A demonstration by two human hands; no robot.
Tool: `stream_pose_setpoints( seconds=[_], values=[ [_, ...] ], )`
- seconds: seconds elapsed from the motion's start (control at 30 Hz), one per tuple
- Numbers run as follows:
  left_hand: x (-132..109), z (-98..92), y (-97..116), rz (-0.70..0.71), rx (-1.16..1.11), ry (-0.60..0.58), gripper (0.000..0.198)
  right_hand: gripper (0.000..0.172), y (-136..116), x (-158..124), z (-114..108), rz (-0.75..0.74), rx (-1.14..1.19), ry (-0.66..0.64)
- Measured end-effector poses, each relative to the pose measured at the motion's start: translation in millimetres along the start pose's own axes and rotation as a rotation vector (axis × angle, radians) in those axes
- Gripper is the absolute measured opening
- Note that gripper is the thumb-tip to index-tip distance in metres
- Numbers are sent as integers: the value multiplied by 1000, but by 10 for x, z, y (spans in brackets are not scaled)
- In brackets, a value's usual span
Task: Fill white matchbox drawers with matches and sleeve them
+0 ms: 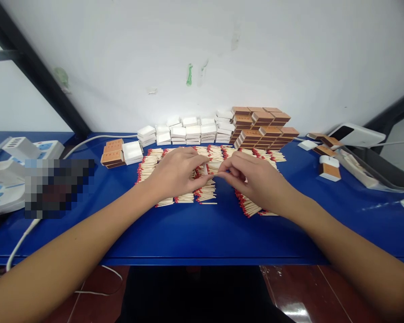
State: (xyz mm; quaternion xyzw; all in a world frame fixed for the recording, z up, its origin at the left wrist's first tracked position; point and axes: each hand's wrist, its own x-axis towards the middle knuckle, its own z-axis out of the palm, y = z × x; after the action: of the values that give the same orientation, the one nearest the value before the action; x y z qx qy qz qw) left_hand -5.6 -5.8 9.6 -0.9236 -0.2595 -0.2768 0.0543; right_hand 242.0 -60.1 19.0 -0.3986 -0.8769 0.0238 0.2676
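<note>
Left hand [180, 174]: centre of the frame; thumb and fingers narrowed on a white matchbox tray [206, 169].
Tray position: frame centre, between the 2 hands; mostly hidden by the fingers.
Right hand [251, 176]: just right of frame centre; thumb and index fingertips brought together near the tray; cannot tell whether a match is pinched between them.
Red-tipped matches [207, 194]: laid in columns below and around both hands; 1 single match [208, 203] lies at the lower edge, centre.
Spare trays [193, 132]: white, stacked at upper centre, against the wall [289, 54].
Brown matchboxes [269, 131]: stacked at upper right of centre, beside the spare trays.
Power strips [49, 150]: left edge of the frame.
Work surface: blue tabletop [188, 237], across the full frame width.
</note>
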Motion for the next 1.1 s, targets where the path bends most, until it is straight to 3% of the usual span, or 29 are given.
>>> stream_pose_setpoints(
  seconds=[0.17,0.37,0.6,1.1],
  values=[
    [7,21,52,42,-53,61,29,11,69,16,29,-12,-68,39],
    [10,9,6,3,-46,54,32,10,-53,4,-9,-63,39,73],
    [-2,-9,-31,-11,13,67,31,11,-180,-21,59,-104,229,-345],
    [-2,-20,-38,-26,25,19,30,15,-189,-9,103,-30,223,-403]
  ],
)
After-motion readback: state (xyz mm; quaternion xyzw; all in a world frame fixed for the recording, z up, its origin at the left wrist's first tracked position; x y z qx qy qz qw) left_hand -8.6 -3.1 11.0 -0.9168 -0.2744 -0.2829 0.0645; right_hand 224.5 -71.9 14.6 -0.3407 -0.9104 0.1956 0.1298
